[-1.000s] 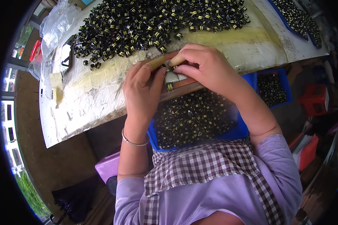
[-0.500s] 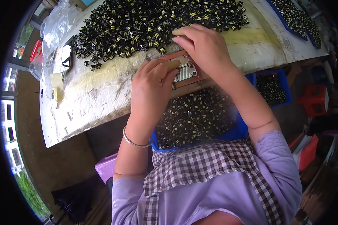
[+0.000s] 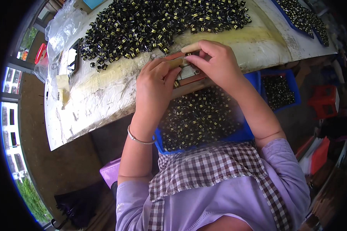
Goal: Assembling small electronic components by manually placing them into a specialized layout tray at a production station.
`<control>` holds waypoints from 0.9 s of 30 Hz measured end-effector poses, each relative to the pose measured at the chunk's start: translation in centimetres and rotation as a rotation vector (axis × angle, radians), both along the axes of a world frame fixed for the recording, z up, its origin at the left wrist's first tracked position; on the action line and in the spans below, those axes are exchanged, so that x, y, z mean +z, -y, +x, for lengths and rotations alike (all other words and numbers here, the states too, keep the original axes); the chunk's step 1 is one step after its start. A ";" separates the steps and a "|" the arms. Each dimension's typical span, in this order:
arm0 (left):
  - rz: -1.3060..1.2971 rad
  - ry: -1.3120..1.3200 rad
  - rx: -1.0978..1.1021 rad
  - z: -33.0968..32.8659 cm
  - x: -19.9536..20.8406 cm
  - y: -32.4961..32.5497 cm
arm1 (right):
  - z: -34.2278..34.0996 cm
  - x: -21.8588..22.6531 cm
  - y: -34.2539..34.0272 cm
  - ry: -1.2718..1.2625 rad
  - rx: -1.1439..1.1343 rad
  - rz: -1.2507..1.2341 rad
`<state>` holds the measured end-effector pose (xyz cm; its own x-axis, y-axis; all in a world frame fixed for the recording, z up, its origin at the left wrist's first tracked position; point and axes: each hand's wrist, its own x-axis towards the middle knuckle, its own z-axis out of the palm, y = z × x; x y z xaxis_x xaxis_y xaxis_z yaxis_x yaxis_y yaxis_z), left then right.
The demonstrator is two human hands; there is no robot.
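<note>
My left hand [image 3: 155, 82] bends over the left side of a small reddish-brown frame with a ribbed metal plate [image 3: 187, 72]. Its thumb and tan-covered index finger curl together at the plate, hiding whatever is between them. A small black-and-yellow part [image 3: 176, 83] shows beside that thumb. Over the plate's far right side, my right hand [image 3: 216, 57] pinches a small dark part [image 3: 187, 54] between thumb and tan-covered index finger. Just beyond both hands, a large heap of small black-and-yellow parts [image 3: 142, 29] covers the table.
Below the table edge, a blue bin [image 3: 160, 144] full of similar parts rests at my lap. Another blue bin [image 3: 297, 96] stands right, near a red stool [image 3: 324, 101]. A blue tray [image 3: 297, 29] of parts lies far right; a clear plastic bag [image 3: 63, 23] lies far left.
My right hand has come back from the heap's near edge to the plate, with a small dark part at its fingertips. My left hand stays at the plate.
</note>
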<state>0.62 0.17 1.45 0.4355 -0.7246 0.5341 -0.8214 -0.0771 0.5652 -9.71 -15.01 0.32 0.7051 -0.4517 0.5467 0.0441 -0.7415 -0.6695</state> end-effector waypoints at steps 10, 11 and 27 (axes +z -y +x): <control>-0.001 0.071 0.037 0.3 -0.5 -0.1 | 0.0 0.3 -0.1 -0.021 0.008 -0.140; -0.007 0.091 0.047 0.5 -0.5 -0.2 | -0.1 0.5 -0.3 -0.040 0.008 -0.139; 0.009 0.073 0.235 2.2 -0.9 1.9 | 0.4 1.6 -0.3 -0.192 0.262 0.110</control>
<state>2.82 -1.72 0.60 0.5533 -0.6127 0.5643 -0.8188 -0.2754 0.5037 -9.28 -14.68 1.91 0.8902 -0.2908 0.3508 0.0887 -0.6446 -0.7593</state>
